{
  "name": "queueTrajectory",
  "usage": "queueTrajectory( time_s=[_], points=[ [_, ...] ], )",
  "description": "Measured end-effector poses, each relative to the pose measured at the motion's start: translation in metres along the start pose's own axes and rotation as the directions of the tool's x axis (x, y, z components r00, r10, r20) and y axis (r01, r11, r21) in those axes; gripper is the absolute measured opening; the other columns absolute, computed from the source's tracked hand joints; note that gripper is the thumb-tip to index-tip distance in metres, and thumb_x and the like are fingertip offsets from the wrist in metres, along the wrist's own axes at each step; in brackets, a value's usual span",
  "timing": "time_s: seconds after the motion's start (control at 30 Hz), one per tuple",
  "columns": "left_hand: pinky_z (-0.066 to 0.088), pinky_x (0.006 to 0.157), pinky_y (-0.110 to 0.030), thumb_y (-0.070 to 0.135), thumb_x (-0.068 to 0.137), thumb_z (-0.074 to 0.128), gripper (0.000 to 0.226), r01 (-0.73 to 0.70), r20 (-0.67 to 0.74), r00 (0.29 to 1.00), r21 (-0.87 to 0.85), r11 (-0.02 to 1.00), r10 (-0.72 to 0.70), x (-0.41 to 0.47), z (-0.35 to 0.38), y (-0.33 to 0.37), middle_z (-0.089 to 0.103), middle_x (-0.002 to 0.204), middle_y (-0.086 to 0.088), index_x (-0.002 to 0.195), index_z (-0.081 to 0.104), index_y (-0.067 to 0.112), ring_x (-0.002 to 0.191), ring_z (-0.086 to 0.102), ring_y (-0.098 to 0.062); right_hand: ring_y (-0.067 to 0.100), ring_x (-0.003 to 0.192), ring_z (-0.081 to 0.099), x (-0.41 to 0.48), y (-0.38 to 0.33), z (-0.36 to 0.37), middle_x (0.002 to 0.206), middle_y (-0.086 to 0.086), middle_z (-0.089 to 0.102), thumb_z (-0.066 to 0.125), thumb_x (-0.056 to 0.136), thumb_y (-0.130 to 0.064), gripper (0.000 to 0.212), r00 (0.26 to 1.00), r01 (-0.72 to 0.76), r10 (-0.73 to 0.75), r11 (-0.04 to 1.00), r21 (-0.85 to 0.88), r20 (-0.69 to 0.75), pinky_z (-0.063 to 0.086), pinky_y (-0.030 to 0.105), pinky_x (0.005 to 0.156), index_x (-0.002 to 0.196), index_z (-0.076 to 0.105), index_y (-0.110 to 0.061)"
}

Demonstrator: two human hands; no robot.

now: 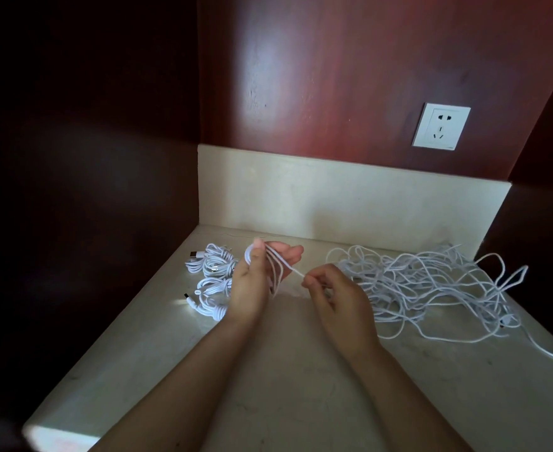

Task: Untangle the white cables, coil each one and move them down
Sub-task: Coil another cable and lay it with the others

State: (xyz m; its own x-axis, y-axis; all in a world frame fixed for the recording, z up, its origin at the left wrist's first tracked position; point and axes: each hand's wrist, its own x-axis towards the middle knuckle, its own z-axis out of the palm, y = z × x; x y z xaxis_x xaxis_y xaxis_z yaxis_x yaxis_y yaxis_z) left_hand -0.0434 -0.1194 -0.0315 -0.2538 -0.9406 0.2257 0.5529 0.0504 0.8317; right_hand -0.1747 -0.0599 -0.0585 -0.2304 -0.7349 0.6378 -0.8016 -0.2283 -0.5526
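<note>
The left hand (252, 285) gripped the light, limp white cable (290, 267) in loops while the right hand (333, 298) pinched its running strand, judged the best hold.

Countertop (284, 370): pale stone, smooth, faintly veined. Wall panel (333, 76): reddish wood, glossy. Socket plate (440, 126): white plastic. Tangled cables (431, 288): white, matt, probably rubbery sheath.

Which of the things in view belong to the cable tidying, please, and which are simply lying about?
Job in hand: tangled pile of white cables; cable being coiled, looped round the left hand and pinched by the right hand; coiled bundles on the left.

Just lying about: wall socket, nothing plugged in; counter.
</note>
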Motion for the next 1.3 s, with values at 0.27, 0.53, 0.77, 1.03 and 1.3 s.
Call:
queueTrajectory(
  time_s=[0.27,0.53,0.77,1.03,1.3],
  points=[
    [0.037,0.042,-0.021,0.042,0.106,0.027,0.043,-0.059,-0.270,0.963,-0.174,0.983,0.010,0.008,-0.003,0.014,0.028,0.049,0.006,0.072,0.039,0.017,0.040,0.025,-0.010,0.014,0.079,0.057,0.007,0.015,-0.001,0.080,-0.006,0.063,0.044,0.091,-0.045,0.029,0.978,0.090,-0.062,0.987,-0.136,0.197,0.048,0.039,0.075,0.091,0.066,-0.026],
    [0.013,0.038,-0.018,0.033,0.106,0.036,0.044,-0.124,-0.383,0.919,-0.039,0.992,0.099,0.010,-0.012,0.017,0.025,0.050,0.010,0.064,0.027,0.022,0.042,0.018,-0.005,0.010,0.075,0.056,0.011,0.026,-0.011,0.077,-0.010,0.061,0.050,0.093,-0.036,0.018,0.973,0.137,-0.118,0.987,-0.084,0.196,0.049,0.040,0.072,0.088,0.066,-0.028],
    [0.014,0.036,-0.012,0.038,0.104,0.035,0.041,0.054,-0.181,0.983,0.158,0.986,-0.025,0.010,-0.009,0.007,0.027,0.054,0.005,0.067,0.031,0.022,0.039,0.018,-0.005,0.008,0.083,0.062,0.011,0.015,-0.019,0.093,-0.019,0.066,0.051,0.096,-0.039,0.020,0.984,0.137,-0.150,0.983,0.124,0.097,0.052,0.036,0.076,0.098,0.068,-0.028],
    [0.025,0.040,-0.016,0.060,0.099,0.024,0.066,0.289,0.072,0.913,0.583,0.759,-0.402,-0.001,0.017,0.003,0.054,0.051,0.001,0.072,0.054,0.008,0.033,0.038,-0.009,0.010,0.077,0.065,0.016,0.005,-0.022,0.080,-0.016,0.067,0.059,0.089,-0.040,0.013,0.991,0.122,-0.133,0.966,0.230,0.033,0.052,0.040,0.070,0.083,0.067,-0.031],
    [0.017,0.043,-0.022,0.081,0.086,0.008,0.075,0.348,0.267,0.714,0.667,0.659,-0.647,0.005,0.033,0.006,0.042,0.055,-0.002,0.063,0.044,0.019,0.043,0.034,-0.013,0.011,0.069,0.064,0.018,0.016,-0.027,0.072,-0.009,0.067,0.064,0.091,-0.027,0.011,0.999,-0.019,0.010,0.946,0.324,0.031,0.052,0.041,0.067,0.081,0.060,-0.026]
  ],
)
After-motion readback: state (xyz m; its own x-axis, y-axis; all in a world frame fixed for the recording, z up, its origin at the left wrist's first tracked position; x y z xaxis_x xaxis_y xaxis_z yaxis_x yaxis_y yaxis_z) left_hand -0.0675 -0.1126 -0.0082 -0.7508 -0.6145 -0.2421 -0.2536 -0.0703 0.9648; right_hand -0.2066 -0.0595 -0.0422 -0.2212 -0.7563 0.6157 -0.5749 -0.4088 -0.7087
